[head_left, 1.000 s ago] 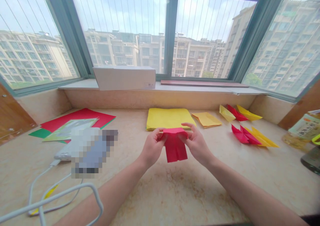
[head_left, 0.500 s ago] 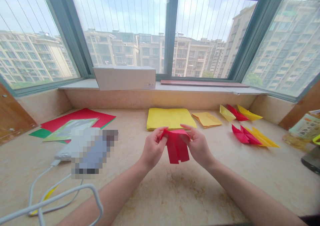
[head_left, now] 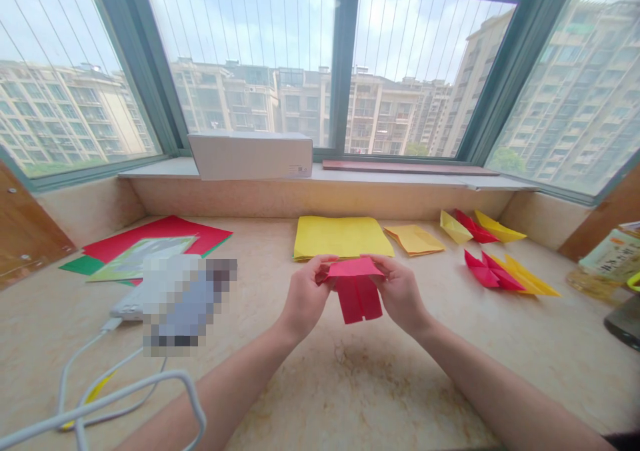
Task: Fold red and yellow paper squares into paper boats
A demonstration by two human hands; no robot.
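A folded red paper piece (head_left: 356, 290) is held above the marble counter (head_left: 350, 384) by both hands. My left hand (head_left: 304, 299) pinches its upper left corner, fingers closed. On the other side, my right hand (head_left: 400, 292) pinches the upper right corner, fingers closed too. The top part of the paper is spread out flat and wide between the hands, while two narrow flaps hang down below. Just behind it lies a stack of yellow paper sheets (head_left: 340, 236).
Orange paper (head_left: 413, 238) and folded red and yellow paper shapes (head_left: 495, 270) lie to the right. Red, green and printed sheets (head_left: 150, 244) lie at the left beside a blurred device (head_left: 180, 298) with white cables (head_left: 100, 398). A white box (head_left: 250, 155) stands on the window sill.
The top of the red paper has been pulled open sideways into a flat wide band. Both hands have stayed in nearly the same place.
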